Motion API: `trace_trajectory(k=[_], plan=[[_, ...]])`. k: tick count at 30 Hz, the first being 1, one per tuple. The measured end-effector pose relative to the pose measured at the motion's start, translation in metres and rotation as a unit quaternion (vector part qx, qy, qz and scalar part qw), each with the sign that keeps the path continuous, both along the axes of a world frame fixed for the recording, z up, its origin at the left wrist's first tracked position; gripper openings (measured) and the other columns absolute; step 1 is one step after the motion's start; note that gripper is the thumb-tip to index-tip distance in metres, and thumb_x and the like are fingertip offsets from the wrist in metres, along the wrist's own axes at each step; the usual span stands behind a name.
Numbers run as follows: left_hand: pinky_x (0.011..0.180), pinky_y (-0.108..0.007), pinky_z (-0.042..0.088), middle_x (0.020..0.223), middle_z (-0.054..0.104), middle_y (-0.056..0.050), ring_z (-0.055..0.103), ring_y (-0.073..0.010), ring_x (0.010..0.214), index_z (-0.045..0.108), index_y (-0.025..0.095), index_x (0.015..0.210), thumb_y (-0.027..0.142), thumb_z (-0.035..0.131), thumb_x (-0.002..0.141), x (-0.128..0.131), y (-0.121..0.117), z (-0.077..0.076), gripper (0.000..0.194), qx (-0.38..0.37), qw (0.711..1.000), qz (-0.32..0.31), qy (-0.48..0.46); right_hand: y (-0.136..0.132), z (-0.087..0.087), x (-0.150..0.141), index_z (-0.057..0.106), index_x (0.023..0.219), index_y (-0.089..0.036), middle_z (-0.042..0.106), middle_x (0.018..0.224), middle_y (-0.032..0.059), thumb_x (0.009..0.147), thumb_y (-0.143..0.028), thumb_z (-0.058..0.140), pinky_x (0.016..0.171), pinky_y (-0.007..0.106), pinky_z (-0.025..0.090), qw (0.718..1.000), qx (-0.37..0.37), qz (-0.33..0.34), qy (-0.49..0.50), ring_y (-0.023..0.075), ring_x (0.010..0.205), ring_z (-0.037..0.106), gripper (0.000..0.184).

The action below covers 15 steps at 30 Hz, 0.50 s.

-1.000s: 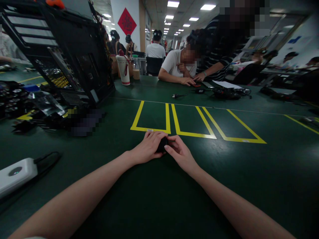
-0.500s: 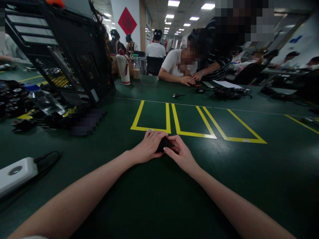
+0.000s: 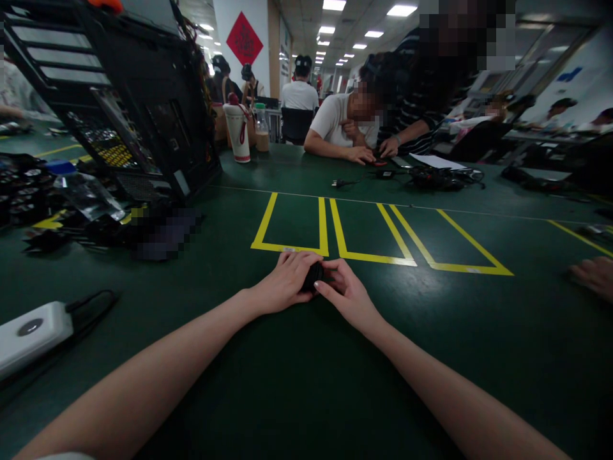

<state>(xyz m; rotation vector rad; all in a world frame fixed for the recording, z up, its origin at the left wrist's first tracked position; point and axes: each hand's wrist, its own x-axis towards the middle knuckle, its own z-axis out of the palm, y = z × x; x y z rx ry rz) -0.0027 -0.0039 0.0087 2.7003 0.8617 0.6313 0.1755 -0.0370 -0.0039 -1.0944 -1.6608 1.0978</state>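
Observation:
Between my two hands, on the dark green table point(image 3: 306, 377), is a small, dark black object point(image 3: 313, 276) with a rounded, ridged look; its kind is hard to make out. My left hand point(image 3: 286, 281) curls over its left side and top, hiding much of it. From the right, my right hand point(image 3: 347, 291) holds the other side between thumb and bent fingers. Both hands rest low, just in front of the yellow tape frames point(image 3: 290, 249).
At the left stand a black computer case point(image 3: 143, 108), a clear bottle point(image 3: 89, 195) and a white power strip point(image 3: 36, 332). Ahead are a paper cup point(image 3: 237, 134), a plug point(image 3: 339, 183) and black cables point(image 3: 438, 179). Two people lean over the far side; another person's hand point(image 3: 594, 275) is at right.
Another person's hand has come into view at the right edge. The black object looks slightly turned between my fingers; my hands have stayed in place.

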Motion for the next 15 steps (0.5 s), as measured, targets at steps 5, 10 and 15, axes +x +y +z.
trace_trajectory(k=[5,10,15], plan=[[0.100,-0.048,0.027,0.124,0.044,-0.013,0.041,-0.0272,0.118,0.025,0.019,0.125,0.025,0.059,0.077,0.0013,0.0014,-0.0027,0.059,0.005,1.000,-0.002,-0.006,-0.0009,-0.0007,-0.0002,0.051,0.096,-0.025,0.051,0.107,0.0025,0.080,-0.023,0.056,0.087,0.039,0.049,0.999,0.040,-0.010,0.006,0.0187,0.100,0.055,0.018],[0.099,-0.048,0.028,0.125,0.043,-0.013,0.040,-0.0282,0.118,0.025,0.019,0.125,0.025,0.060,0.076,0.0009,0.0006,-0.0012,0.060,-0.002,1.000,0.003,-0.006,-0.0004,-0.0003,-0.0001,0.047,0.107,-0.025,0.052,0.110,0.0039,0.080,-0.024,0.055,0.089,0.042,0.048,0.999,0.023,-0.021,-0.016,0.0200,0.105,0.053,0.028],[0.100,-0.047,0.028,0.125,0.043,-0.013,0.040,-0.0274,0.119,0.026,0.019,0.124,0.025,0.058,0.078,0.0000,-0.0011,0.0022,0.057,-0.005,1.000,-0.001,0.002,0.0000,-0.0006,-0.0005,0.048,0.104,-0.025,0.053,0.108,0.0040,0.080,-0.026,0.056,0.088,0.041,0.048,1.000,0.021,-0.005,-0.013,0.0198,0.101,0.056,0.025]])
